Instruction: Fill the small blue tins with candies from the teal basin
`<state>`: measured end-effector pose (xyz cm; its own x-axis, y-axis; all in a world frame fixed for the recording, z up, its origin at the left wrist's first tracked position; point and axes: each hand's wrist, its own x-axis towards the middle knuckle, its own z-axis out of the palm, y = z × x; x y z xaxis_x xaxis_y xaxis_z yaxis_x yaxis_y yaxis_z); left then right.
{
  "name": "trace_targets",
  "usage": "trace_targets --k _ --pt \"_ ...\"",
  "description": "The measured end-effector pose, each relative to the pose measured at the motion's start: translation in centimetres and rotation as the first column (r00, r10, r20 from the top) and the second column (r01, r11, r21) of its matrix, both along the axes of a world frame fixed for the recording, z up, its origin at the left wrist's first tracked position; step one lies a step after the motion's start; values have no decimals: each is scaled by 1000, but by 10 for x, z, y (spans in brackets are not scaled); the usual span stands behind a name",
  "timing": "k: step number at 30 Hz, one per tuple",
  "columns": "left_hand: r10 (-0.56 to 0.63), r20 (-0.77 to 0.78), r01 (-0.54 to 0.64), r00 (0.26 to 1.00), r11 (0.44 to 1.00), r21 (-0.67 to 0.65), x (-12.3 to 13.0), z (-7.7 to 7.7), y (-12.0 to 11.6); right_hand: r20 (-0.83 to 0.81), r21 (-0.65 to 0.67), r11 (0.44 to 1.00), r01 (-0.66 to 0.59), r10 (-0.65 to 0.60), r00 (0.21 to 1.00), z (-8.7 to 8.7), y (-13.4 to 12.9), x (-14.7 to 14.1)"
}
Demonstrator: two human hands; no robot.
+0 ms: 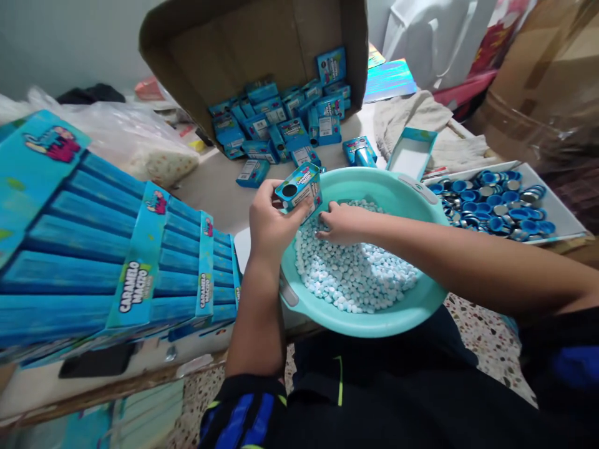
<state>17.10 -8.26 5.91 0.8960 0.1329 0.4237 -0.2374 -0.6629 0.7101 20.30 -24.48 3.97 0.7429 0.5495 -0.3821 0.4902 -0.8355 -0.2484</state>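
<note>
Left hand [270, 223] closed around a small blue candy box [299, 189], held tilted over the near-left rim of a teal plastic basin [412, 193]. A round dark hole shows in the box's upturned end, facing the camera.

Right hand [343, 223] just beside the left, palm down, fingers curled into the heap of small white and pale-blue candy pellets [355, 274] filling the basin. Whether the fingers pinch any pellets cannot be told; the tips are buried. The fingertips sit just below and to the right of the held box, close to touching it.

Beyond both hands: a tipped-over cardboard carton [262, 43] with a spill of matching small blue boxes [281, 121] inside it and out onto the table. One stray box [253, 173] lies just past the left hand.

Right of the right forearm: a shallow white tray [561, 215] holding blue and silver round caps [491, 202]. Between the tray and the carton, an open blue box lid [412, 153] and a pale cloth [412, 115].

Left of the left hand: a stack of blue display cartons [107, 249] lettered "CARAMELO MACIZO", with a clear plastic bag [135, 140] behind.
</note>
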Motion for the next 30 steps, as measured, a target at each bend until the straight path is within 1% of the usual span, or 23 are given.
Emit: trace_targets --k 6,9,11,14,17,21,25,29,30 --pt "4 -7 -3 1000 1000 15 1 3 -1 11 20 1000 -1 0 1000 1 2 0" --pt "29 -29 -28 999 999 24 2 3 0 18 17 999 -32 31 999 1 3 2" --pt "25 -36 -24 999 999 26 2 3 0 15 27 998 -65 65 998 2 3 2" --pt "20 -49 -18 999 1000 25 2 4 0 -82 48 994 -102 106 991 5 5 -1" --pt "25 -67 -23 997 999 26 2 5 1 -180 89 983 -162 175 968 7 6 -4" --pt "34 -84 -32 996 999 21 4 5 2 -181 133 955 -265 286 941 10 8 -6" --pt "7 -126 -4 992 1000 29 4 6 3 -242 122 945 -303 324 914 16 9 -3" --pt "-10 -166 22 986 997 69 4 7 4 -339 123 919 -375 394 855 21 9 -6" --pt "-11 -173 25 985 997 77 4 7 5 -336 127 921 -369 390 857 22 9 -7"
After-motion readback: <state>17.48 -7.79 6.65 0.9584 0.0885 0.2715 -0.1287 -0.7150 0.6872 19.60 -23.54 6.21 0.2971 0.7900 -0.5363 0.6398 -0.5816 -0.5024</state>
